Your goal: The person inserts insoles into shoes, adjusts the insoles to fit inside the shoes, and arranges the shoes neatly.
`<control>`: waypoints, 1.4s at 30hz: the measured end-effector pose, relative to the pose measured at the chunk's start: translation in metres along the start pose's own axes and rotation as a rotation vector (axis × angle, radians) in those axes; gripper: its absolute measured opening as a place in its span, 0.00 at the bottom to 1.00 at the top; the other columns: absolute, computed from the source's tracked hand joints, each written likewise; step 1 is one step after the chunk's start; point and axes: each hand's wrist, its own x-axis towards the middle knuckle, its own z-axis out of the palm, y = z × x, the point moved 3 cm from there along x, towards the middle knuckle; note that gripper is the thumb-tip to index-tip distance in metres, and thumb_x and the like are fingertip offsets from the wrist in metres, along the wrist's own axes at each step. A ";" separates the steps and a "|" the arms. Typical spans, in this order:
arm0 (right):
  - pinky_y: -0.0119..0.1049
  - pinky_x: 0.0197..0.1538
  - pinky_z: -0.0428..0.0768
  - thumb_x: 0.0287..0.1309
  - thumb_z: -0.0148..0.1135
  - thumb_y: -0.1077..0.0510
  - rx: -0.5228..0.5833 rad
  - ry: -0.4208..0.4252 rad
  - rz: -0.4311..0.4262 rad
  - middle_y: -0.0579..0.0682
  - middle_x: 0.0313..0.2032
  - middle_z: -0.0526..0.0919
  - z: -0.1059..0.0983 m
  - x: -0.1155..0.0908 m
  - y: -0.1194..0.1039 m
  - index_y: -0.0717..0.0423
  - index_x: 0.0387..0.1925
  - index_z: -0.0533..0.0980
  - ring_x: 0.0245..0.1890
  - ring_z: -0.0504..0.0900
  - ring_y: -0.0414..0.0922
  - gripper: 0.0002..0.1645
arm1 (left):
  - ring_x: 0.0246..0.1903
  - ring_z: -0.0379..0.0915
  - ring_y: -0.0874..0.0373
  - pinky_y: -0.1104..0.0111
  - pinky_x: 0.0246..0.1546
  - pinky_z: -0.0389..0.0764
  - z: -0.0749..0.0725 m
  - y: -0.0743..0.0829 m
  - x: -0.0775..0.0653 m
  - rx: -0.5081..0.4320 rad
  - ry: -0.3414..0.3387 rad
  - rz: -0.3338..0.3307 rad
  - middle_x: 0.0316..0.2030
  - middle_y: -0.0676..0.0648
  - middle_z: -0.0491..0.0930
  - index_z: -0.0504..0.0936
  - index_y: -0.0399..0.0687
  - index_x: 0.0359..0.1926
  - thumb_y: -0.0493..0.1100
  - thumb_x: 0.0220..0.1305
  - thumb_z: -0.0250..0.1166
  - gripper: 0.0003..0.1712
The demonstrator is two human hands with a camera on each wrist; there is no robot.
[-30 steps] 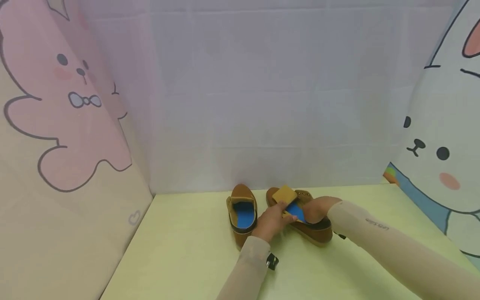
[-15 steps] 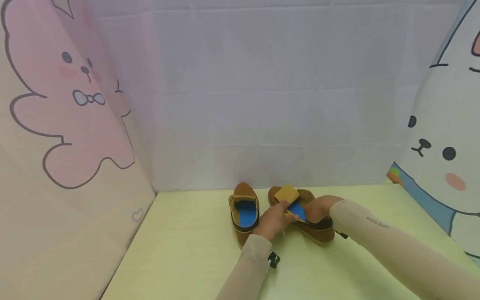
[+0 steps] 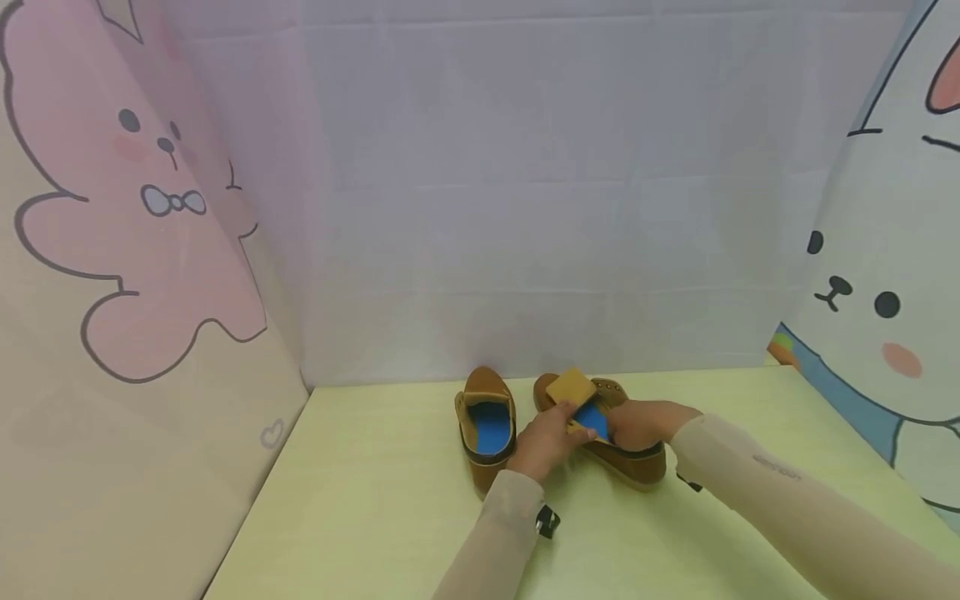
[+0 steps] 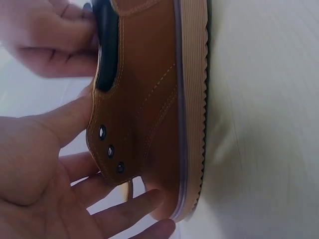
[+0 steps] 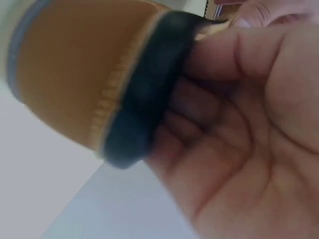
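A brown lace-less shoe [image 3: 626,467] lies at an angle near the back of the table, with a blue insole [image 3: 591,422] inside and its tan tongue [image 3: 572,388] folded up toward the toe. My left hand [image 3: 542,442] grips its near side by the eyelet flap [image 4: 112,144], thumb over the edge and fingers outside. From the heel side, my right hand [image 3: 639,423] reaches into the opening. In the right wrist view its bent fingers pass behind the dark padded collar [image 5: 149,89], and the fingertips are hidden; what they hold I cannot tell.
The matching brown shoe [image 3: 487,383], also with a blue insole, stands just left of my left hand, toe toward the back. A white curtain [image 3: 465,208] rises behind the pale yellow table [image 3: 375,500], and cartoon-printed cloths [image 3: 150,292] hang at both sides.
My right hand and forearm have shifted slightly, with the wrist a little lower and farther right; its fingers stay in the shoe. The left hand keeps its grip.
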 end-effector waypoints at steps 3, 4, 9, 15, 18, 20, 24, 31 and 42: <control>0.43 0.37 0.77 0.58 0.50 0.66 0.016 0.161 -0.065 0.50 0.31 0.81 0.002 -0.004 0.001 0.57 0.33 0.80 0.31 0.79 0.47 0.11 | 0.55 0.68 0.57 0.59 0.47 0.73 0.000 0.001 -0.001 0.007 0.044 -0.003 0.61 0.59 0.67 0.70 0.62 0.63 0.64 0.55 0.63 0.35; 0.43 0.38 0.78 0.57 0.51 0.66 0.023 0.217 -0.090 0.51 0.34 0.82 0.002 -0.005 0.002 0.58 0.36 0.80 0.32 0.79 0.46 0.12 | 0.53 0.69 0.58 0.59 0.44 0.74 0.000 0.002 -0.001 0.012 0.061 0.001 0.60 0.60 0.69 0.71 0.62 0.61 0.63 0.54 0.63 0.34; 0.36 0.27 0.73 0.56 0.53 0.66 0.046 0.480 -0.137 0.45 0.24 0.77 0.003 -0.008 0.012 0.54 0.32 0.79 0.20 0.70 0.38 0.09 | 0.50 0.71 0.60 0.61 0.40 0.75 0.001 0.005 -0.004 0.027 0.141 0.026 0.56 0.61 0.71 0.76 0.63 0.56 0.62 0.51 0.67 0.30; 0.38 0.30 0.75 0.56 0.57 0.64 0.015 0.747 -0.069 0.50 0.29 0.80 0.002 -0.005 0.036 0.60 0.37 0.78 0.24 0.74 0.42 0.08 | 0.34 0.73 0.58 0.67 0.29 0.73 0.004 0.003 -0.006 -0.048 0.231 0.089 0.56 0.54 0.63 0.72 0.59 0.52 0.58 0.51 0.68 0.28; 0.43 0.33 0.78 0.56 0.59 0.62 0.043 0.767 -0.024 0.56 0.34 0.81 0.003 -0.003 0.047 0.65 0.45 0.75 0.29 0.79 0.48 0.15 | 0.23 0.68 0.58 0.69 0.22 0.71 0.007 0.002 -0.006 -0.140 0.266 0.097 0.54 0.48 0.56 0.63 0.53 0.53 0.56 0.51 0.69 0.34; 0.44 0.34 0.79 0.57 0.60 0.60 0.066 0.738 0.006 0.57 0.34 0.81 0.004 -0.001 0.052 0.67 0.46 0.74 0.31 0.80 0.50 0.17 | 0.22 0.68 0.57 0.69 0.21 0.71 0.008 0.001 -0.007 -0.187 0.282 0.080 0.54 0.45 0.54 0.58 0.50 0.58 0.56 0.49 0.70 0.41; 0.43 0.34 0.79 0.58 0.58 0.60 0.081 0.694 0.017 0.55 0.31 0.83 0.005 0.003 0.057 0.65 0.40 0.79 0.29 0.80 0.48 0.12 | 0.24 0.70 0.56 0.66 0.23 0.73 0.009 0.001 -0.008 -0.192 0.279 0.011 0.59 0.40 0.54 0.51 0.47 0.67 0.60 0.49 0.69 0.52; 0.42 0.33 0.79 0.59 0.57 0.60 0.078 0.692 0.025 0.53 0.30 0.83 0.002 0.009 0.060 0.61 0.35 0.80 0.29 0.80 0.48 0.10 | 0.34 0.74 0.54 0.62 0.30 0.74 0.006 -0.001 -0.012 -0.139 0.214 -0.045 0.49 0.46 0.72 0.64 0.50 0.63 0.69 0.56 0.58 0.42; 0.40 0.30 0.76 0.60 0.54 0.59 0.062 0.655 0.023 0.52 0.30 0.82 -0.001 0.008 0.059 0.62 0.39 0.80 0.23 0.75 0.42 0.12 | 0.47 0.72 0.58 0.64 0.43 0.74 0.011 0.006 -0.011 -0.223 0.225 0.069 0.54 0.51 0.73 0.64 0.52 0.65 0.61 0.59 0.61 0.37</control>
